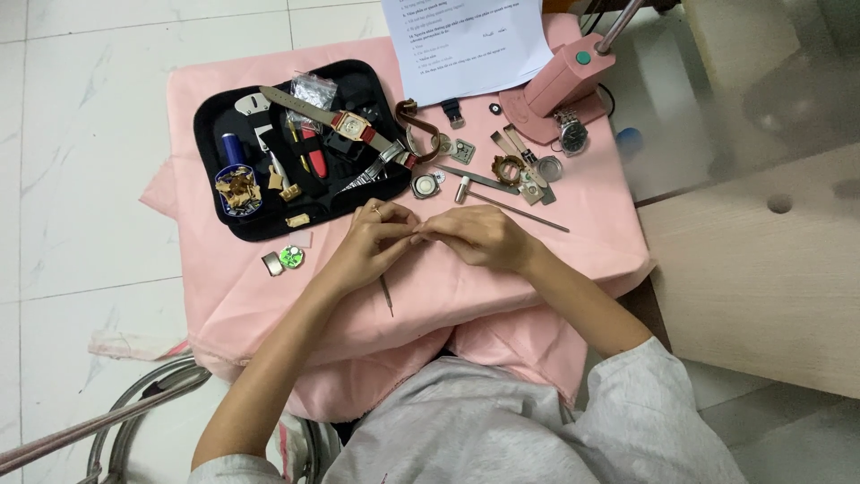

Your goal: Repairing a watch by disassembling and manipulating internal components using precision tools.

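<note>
My left hand (372,240) and my right hand (479,237) meet fingertip to fingertip over the pink cloth (269,296). They pinch something very small between them, too small to identify. A thin dark tool (387,296) lies on the cloth just below my left hand. A small hammer (502,202) lies just beyond my right hand.
A black tool case (210,121) holds a square gold watch on a strap (349,124), small tools and a blue-lidded pot. Loose watch parts (520,168), a round case (425,185), a green movement (290,257), a pink press (560,85) with a wristwatch (571,134) and a printed sheet (466,40) lie around.
</note>
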